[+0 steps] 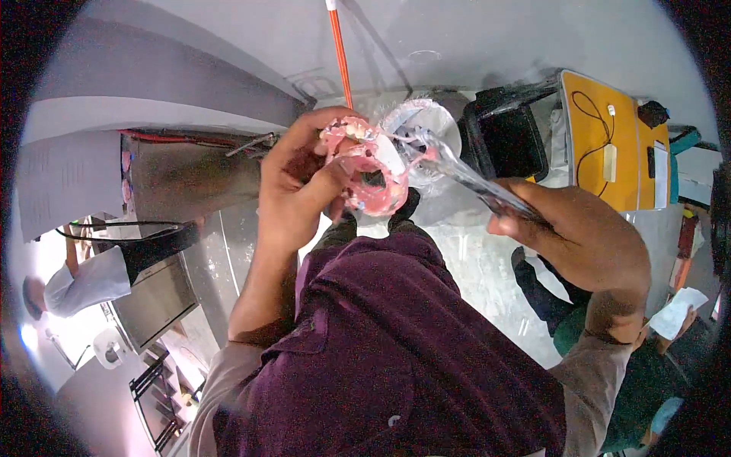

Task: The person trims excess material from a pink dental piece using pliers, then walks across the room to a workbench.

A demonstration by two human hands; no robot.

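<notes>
My left hand [301,179] holds a pink piece [384,190] with a hole through it and whitish bits along its upper part, which look like teeth. Its fingers and thumb are wrapped round the left side of the piece. In my right hand [560,228] is a long, shiny metal tool [480,185], pointing up and left. The tool's far end is close to the right side of the pink piece, with a bit of pink material at it; whether they touch I cannot tell. Behind them is a round whitish container [445,122].
A black bin [518,145] stands right of the container, beside a yellow board [601,137] with a cable. An orange-red pole [339,57] rises behind my hands. One person [87,282] is at the left; another [640,388] holds paper at the lower right.
</notes>
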